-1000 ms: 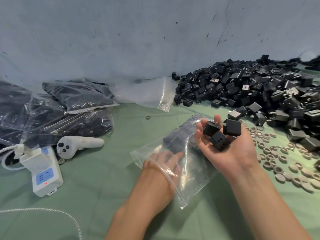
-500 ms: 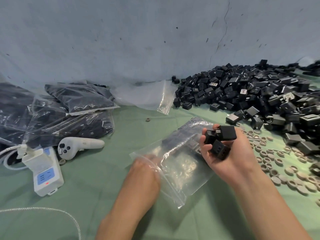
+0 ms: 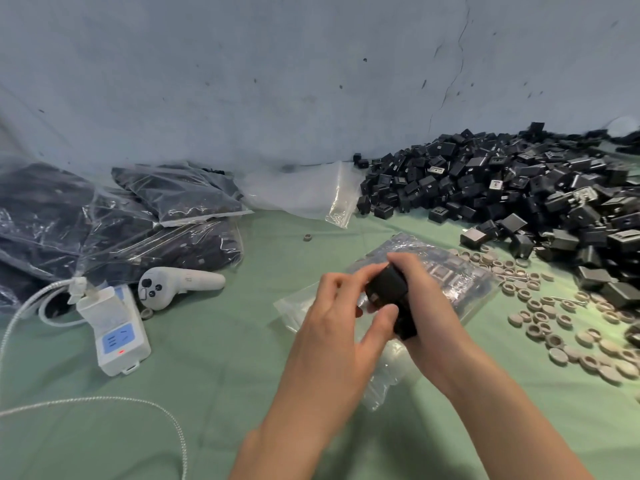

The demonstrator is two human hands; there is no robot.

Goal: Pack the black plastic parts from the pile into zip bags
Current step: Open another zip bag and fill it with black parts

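Both hands meet over the zip bag (image 3: 464, 282) lying mid-tabletop (image 3: 242, 375). The right grip (image 3: 431, 323) is curled tight round a clutch of black parts (image 3: 386, 289), while the left grip (image 3: 332, 327) pinches the top one between thumb and fingers. The pile (image 3: 519, 195) sits off at two o'clock.

Both forearms are extended from the lower edge of the frame toward its centre. The right hand (image 3: 429, 317) is curled round black parts (image 3: 386, 289). The left hand (image 3: 329, 320) is set against them, with the uppermost one pinched between thumb and fingertips.
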